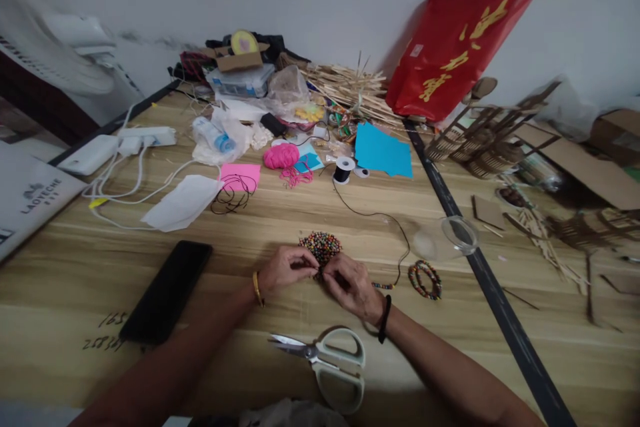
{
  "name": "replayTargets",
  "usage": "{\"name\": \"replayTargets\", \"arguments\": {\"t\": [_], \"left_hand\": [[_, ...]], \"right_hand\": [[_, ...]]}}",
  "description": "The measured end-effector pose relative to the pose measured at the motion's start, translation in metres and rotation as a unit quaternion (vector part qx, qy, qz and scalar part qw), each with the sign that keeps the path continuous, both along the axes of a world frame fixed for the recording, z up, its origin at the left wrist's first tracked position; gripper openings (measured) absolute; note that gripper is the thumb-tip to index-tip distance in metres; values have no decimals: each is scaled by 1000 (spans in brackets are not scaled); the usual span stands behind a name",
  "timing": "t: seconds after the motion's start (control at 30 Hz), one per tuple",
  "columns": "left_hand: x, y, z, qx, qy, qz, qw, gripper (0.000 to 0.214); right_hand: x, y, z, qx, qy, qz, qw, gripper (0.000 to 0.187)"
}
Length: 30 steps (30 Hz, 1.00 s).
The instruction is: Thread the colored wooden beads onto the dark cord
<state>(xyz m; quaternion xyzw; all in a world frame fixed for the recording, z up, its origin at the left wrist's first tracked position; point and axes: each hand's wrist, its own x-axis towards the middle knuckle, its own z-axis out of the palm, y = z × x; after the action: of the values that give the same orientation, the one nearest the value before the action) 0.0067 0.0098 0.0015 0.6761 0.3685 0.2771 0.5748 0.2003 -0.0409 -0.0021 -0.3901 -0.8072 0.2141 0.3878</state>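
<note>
A heap of small multicoloured beads (323, 245) lies at mid-table. My left hand (289, 268) pinches at the heap's near edge, thumb and fingertip together. Facing it and nearly touching, my right hand (353, 283) has its fingers closed in a pinch too. What either pinch holds is too small to make out. A dark cord (395, 219) runs from a white-ended spool (343, 171) to a short row of threaded beads (384, 286) that disappears behind my right hand. To the right lies a coiled beaded bracelet (425, 279). Scissors (320, 360) rest partly open near my body.
A black phone (167, 292) lies left. A clear plastic cup (447, 238) rests on its side at right. Behind are pink yarn (281, 155), blue paper (383, 150), a power strip (147, 137) and a red bag (460, 47). Woven basketry (480, 143) stands far right.
</note>
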Motion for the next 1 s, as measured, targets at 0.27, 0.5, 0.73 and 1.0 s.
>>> {"name": "replayTargets", "arguments": {"t": [0.27,0.5,0.73,1.0], "left_hand": [[0,0,-2,-3,-4,-6,1000,12],[1,-1,-1,-11,-12,-11,1000,13],[1,-1,-2,-16,-18,-17,1000,14],[0,0,-5,-8,-8,-10,1000,13]], "right_hand": [[-2,2,3,14,3,-2,1000,10],[-2,1,1,11,-9,2,1000,10],[-3,1,1,14,-14,5,1000,10],[-3,2,1,20,-16,2,1000,10]]}}
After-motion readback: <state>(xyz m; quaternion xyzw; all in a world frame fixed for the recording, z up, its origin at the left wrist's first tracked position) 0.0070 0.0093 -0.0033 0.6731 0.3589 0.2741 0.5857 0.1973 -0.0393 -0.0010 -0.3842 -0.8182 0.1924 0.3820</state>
